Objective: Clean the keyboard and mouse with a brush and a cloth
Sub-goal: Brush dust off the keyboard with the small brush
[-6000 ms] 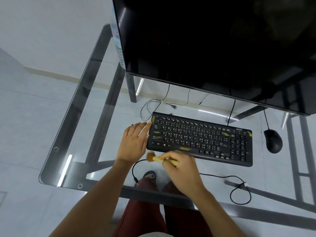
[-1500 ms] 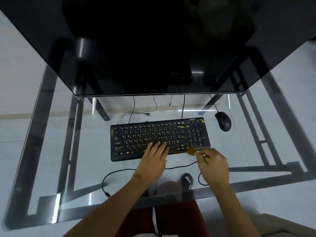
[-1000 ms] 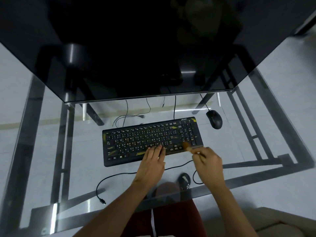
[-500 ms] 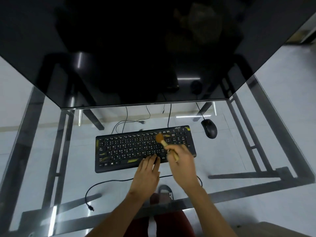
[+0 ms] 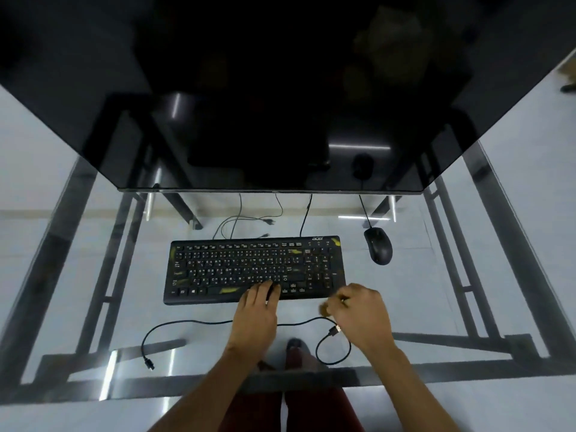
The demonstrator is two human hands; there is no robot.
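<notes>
We see the black keyboard lying mid-bench on the glass bench, the mouse at its 2 o'clock. The left hand lays straight fingers on the bottom key rows. The right hand, at the keyboard's 4 o'clock, curls round what seems the blurred brush.

- Left hand: straight fingers rest on the keyboard near edge; keys occupy the room ahead.
- Right hand: curled round a blurred brush, just off the keyboard's right end.
- Bare glass table right of the right hand; mouse ahead of it, apart.
- Loose cable runs under both hands.
- Monitor overhangs beyond the keyboard, limiting height there.
</notes>
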